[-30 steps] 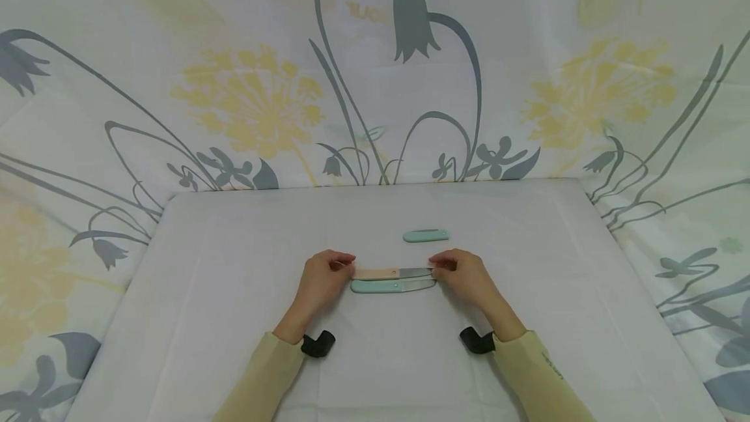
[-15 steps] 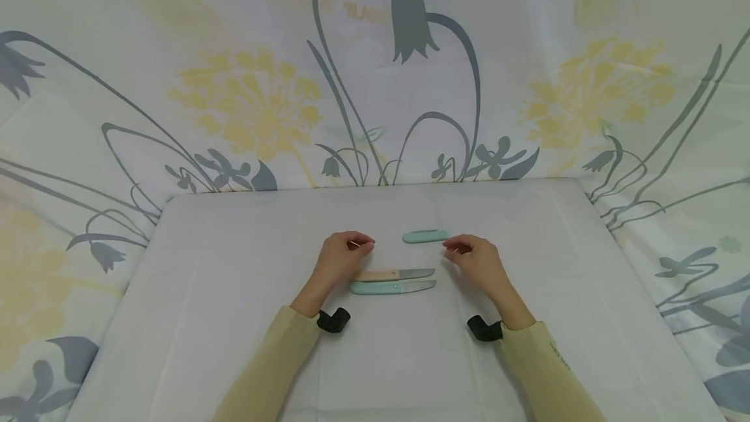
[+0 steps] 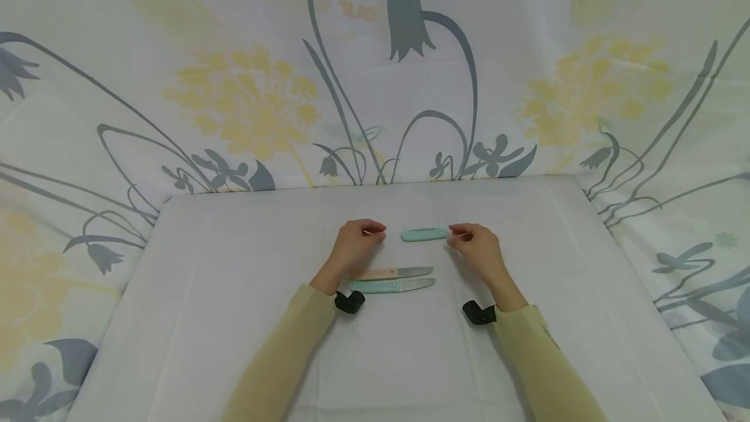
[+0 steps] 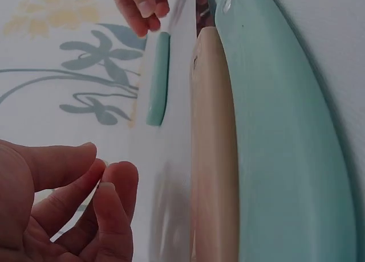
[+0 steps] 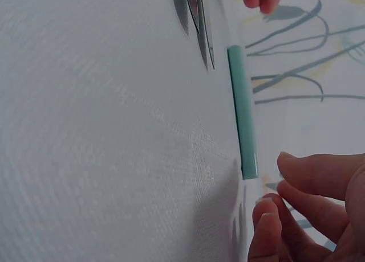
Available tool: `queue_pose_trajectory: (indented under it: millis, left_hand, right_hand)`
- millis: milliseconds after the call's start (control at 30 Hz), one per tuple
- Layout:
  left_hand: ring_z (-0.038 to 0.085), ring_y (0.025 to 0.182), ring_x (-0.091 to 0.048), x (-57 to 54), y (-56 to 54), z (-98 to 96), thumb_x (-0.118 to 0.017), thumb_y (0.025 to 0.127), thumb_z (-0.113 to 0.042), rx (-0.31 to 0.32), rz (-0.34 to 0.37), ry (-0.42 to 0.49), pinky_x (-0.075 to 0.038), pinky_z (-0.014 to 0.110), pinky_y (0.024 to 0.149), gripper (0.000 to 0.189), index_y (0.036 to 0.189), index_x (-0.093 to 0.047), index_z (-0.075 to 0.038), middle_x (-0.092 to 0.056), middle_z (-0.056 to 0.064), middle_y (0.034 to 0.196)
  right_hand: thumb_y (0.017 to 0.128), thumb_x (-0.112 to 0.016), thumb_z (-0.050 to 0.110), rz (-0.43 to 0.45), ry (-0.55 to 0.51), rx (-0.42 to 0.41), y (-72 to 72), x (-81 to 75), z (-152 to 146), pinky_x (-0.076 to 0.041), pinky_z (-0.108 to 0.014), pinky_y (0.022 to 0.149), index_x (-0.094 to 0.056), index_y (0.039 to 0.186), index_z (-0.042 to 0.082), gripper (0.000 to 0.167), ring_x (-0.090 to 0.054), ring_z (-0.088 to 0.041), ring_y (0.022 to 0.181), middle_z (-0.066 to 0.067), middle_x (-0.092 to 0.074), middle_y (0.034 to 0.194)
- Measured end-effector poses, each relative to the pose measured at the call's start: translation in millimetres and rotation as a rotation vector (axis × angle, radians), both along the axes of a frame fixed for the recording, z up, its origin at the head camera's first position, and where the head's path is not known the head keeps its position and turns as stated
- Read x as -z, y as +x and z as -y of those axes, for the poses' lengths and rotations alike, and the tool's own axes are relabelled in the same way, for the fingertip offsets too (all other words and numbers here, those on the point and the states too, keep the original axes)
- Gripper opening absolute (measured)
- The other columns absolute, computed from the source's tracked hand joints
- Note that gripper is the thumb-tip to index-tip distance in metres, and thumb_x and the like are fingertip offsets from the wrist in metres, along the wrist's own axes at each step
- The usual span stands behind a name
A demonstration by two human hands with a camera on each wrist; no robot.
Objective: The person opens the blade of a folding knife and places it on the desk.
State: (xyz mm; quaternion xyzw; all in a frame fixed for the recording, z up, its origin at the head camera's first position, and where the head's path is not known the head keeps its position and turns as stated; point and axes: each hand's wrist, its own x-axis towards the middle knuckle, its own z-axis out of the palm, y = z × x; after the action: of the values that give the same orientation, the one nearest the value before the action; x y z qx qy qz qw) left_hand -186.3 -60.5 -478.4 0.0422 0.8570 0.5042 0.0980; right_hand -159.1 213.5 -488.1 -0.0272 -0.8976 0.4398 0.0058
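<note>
A folded mint-green pocket knife (image 3: 423, 235) lies crosswise on the white table between my hands. Just off its left end is my left hand (image 3: 355, 244), fingers loosely bent and holding nothing. My right hand (image 3: 479, 249) has its fingertips right at the knife's other end; in the right wrist view a gap shows between thumb and fingers, with the folded knife (image 5: 244, 114) beyond them. Closer to the body, an unfolded knife with a beige handle (image 3: 377, 274) lies beside an unfolded mint-green one (image 3: 375, 286), blades pointing right. The left wrist partly covers the handle ends.
The white-covered table (image 3: 246, 344) meets a floral curtain (image 3: 252, 103) along its back and sides. Black wrist-camera mounts (image 3: 350, 303) sit at both sleeve cuffs, the left one close by the unfolded knives' handles.
Both hands have left the ends of the beige-handled knife and moved away from the body to either end of the folded knife. The knives lie where they were.
</note>
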Motion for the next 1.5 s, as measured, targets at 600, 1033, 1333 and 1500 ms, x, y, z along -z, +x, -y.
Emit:
queue_pose_trajectory:
  millis: [600,1033,1333,1500]
  left_hand:
    - [0.014,0.081,-0.064,7.5,-1.3,-21.9,-0.068,0.095,-0.019,0.059,0.096,0.055,-0.05,0.03,0.076,0.025,0.116,-0.072,-0.006,-0.07,0.003,0.1]
    - [0.014,0.086,-0.065,1.9,4.3,-28.6,-0.067,0.095,-0.026,0.03,0.157,0.093,-0.051,0.033,0.082,0.032,0.121,-0.07,-0.008,-0.071,0.003,0.106]
    - [0.016,0.09,-0.065,3.0,7.5,-29.0,-0.069,0.094,-0.031,0.004,0.211,0.144,-0.049,0.037,0.087,0.032,0.119,-0.071,-0.012,-0.07,0.0,0.105]
    - [0.016,0.091,-0.066,3.7,8.9,-27.4,-0.069,0.094,-0.032,0.002,0.212,0.165,-0.049,0.038,0.089,0.032,0.119,-0.071,-0.013,-0.069,0.0,0.108]
  right_hand:
    - [0.093,-0.068,0.01,0.062,-0.006,-0.021,-7.4,4.8,9.4,-0.049,-0.046,0.088,-0.067,0.124,-0.003,0.034,-0.064,-0.034,0.102,-0.02,-0.069,0.112]
    - [0.093,-0.069,0.01,0.002,-0.004,0.035,-6.8,8.7,17.2,-0.049,-0.044,0.088,-0.07,0.114,-0.002,0.024,-0.064,-0.033,0.1,-0.018,-0.07,0.11]
    - [0.09,-0.071,0.011,0.022,-0.06,0.112,-5.0,7.0,21.1,-0.048,-0.04,0.086,-0.07,0.112,-0.001,0.025,-0.064,-0.031,0.101,-0.017,-0.07,0.105]
    - [0.09,-0.071,0.008,0.048,-0.113,0.139,-5.3,4.1,22.6,-0.048,-0.027,0.076,-0.07,0.112,-0.001,0.024,-0.064,-0.027,0.098,-0.016,-0.069,0.105]
